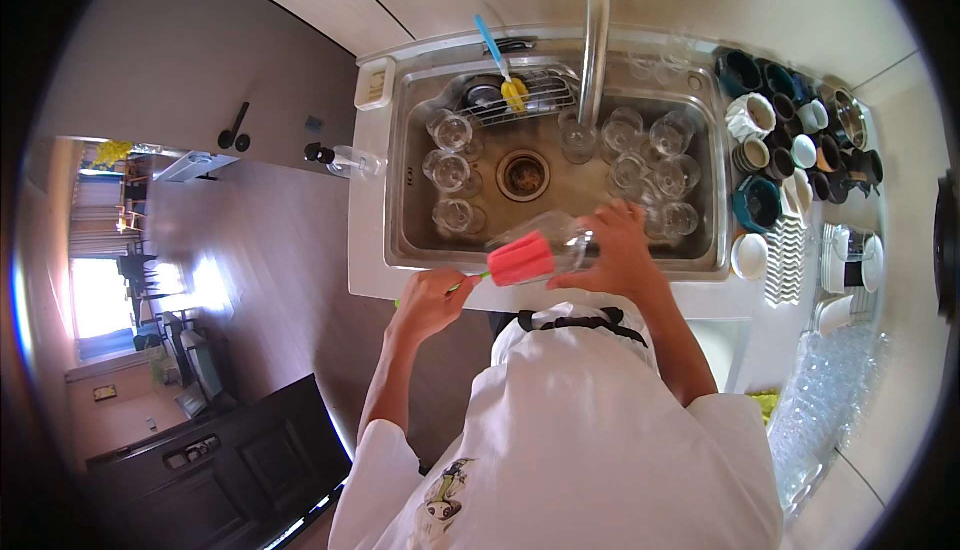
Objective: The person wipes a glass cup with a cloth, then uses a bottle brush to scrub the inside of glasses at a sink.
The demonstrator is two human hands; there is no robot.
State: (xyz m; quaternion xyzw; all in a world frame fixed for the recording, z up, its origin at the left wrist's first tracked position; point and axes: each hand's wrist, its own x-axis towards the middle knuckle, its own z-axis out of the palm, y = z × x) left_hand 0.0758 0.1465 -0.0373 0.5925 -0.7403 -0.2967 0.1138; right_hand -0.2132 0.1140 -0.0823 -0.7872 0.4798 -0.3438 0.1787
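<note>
My left hand (433, 306) grips the thin green handle of a sponge brush, whose pink sponge head (521, 259) lies at the mouth of a clear glass (561, 229). That glass is tilted over the front rim of the steel sink, with my right hand (613, 254) wrapped around its far end. How deep the sponge sits inside is hard to tell through the clear wall. In the sink (480, 246), several stemmed glasses (451, 173) stand along the left side. More glasses (676, 175) crowd the right side, and one glass (577, 143) is below the faucet.
A faucet (596, 47) reaches over the sink's middle, behind the drain (523, 176). A wire rack (551, 94) holds a blue-handled brush with a yellow sponge head (514, 92). Cups and pots (780, 130) crowd the right counter. A spray bottle (356, 163) stands at the left edge.
</note>
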